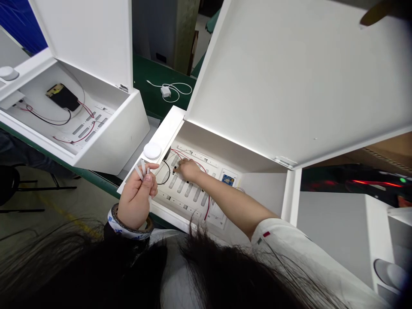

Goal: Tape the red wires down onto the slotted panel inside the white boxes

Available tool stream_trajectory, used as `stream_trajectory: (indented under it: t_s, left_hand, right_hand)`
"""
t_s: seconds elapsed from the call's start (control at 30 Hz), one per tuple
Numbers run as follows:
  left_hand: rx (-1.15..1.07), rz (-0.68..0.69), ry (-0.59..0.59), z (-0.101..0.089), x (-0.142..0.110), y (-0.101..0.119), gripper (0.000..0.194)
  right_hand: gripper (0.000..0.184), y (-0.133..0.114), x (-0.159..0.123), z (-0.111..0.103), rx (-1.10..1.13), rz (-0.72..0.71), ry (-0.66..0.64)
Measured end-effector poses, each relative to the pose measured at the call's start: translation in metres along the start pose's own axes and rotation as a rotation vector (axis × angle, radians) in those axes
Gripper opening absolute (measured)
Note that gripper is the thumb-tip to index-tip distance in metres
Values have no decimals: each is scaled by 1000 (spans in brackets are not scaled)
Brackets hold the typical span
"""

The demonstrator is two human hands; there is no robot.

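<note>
Hair [96, 274] edges my view. My left fingers [146, 180] pinch white plastic strips [139, 171]; my right fingers [178, 168] curl on red wires [196, 159], grip unclear, inside a white box [164, 133], green bench [154, 73] beyond them.

Worn on top: a white long-cut work jacket or smock [289, 253], its right sleeve [267, 244] ending in a loose, bunched edge near the elbow, forearm bare below it. Small red tag [266, 234] stitched on that sleeve, with a smaller grey tag [259, 241] just beside it. Fabric looks smooth and lightly creased.

Left wrist: white printed band [128, 227] with dark "3M" lettering repeated along it, wrapped snugly. Dark cuff [111, 229] shows just behind the band.

Left hand [137, 197] and right hand [189, 170] bare, no gloves. Long dark hair [231, 274] hangs across the lower view in loose strands, blurred.
</note>
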State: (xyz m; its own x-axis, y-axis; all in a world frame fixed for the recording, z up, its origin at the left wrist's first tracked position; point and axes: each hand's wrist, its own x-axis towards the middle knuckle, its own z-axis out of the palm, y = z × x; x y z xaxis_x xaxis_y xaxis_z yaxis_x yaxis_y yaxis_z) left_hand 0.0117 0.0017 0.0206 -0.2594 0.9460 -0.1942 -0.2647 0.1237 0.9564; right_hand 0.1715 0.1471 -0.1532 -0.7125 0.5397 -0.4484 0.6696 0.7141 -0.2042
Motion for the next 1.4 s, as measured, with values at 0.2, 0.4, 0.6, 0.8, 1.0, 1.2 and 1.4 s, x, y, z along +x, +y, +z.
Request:
stream_trajectory:
  t_s: [0.2, 0.4, 0.6, 0.8, 1.0, 1.2, 1.4]
  left_hand:
    - [0, -8, -4, 1, 1, 0, 27]
    - [30, -2, 13, 2, -1, 0, 27]
    - [94, 26, 14, -3, 0, -5, 27]
    - [102, 26, 2, -4, -1, -5, 27]
    - [92, 8, -4, -2, -2, -2, 29]
    - [85, 13, -17, 0, -2, -1, 26]
    - [105, 23, -34, -1, -1, -3, 25]
  right_hand:
    - [57, -3, 14, 4, -26, 5, 28]
    - [51, -10, 17, 5, -92, 14, 2]
    - [50, -1, -6, 13, -84, -20, 26]
    - [50, 0, -19, 22, -127, -6, 41]
    - [37, 2, -18, 7, -93, -22, 56]
    - [49, 5, -20, 16, -68, 10, 91]
    - [49, -1, -13, 19, -70, 12, 114]
